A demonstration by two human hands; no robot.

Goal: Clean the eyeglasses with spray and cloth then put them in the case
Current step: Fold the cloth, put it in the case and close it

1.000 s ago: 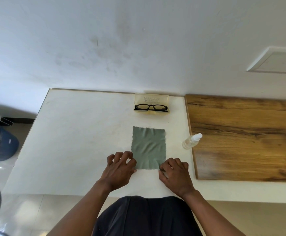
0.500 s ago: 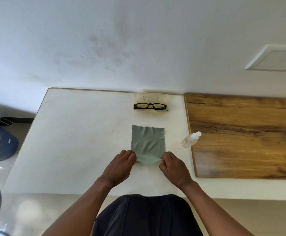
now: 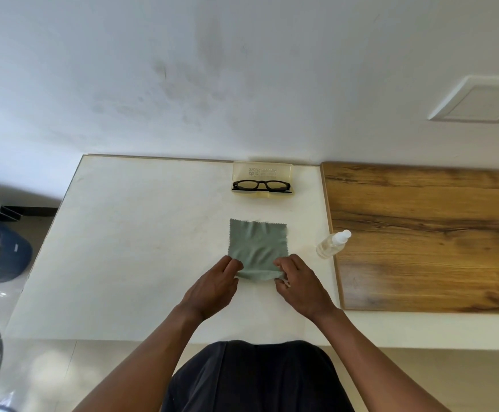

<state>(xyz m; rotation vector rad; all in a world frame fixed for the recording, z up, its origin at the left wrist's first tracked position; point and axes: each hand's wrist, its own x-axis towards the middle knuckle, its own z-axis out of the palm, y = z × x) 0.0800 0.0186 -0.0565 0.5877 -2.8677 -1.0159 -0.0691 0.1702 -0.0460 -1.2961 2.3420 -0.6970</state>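
White surface (image 3: 141, 233): left hand (image 3: 212, 285) and right hand (image 3: 300, 282) are pinching cloth (image 3: 257, 245) corners, lifting it; spray bottle (image 3: 331, 244) likely next.

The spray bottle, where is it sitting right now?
In the head view, the spray bottle lies tilted on the white table, to the person's right of the green cloth, right at the edge of the wooden board.
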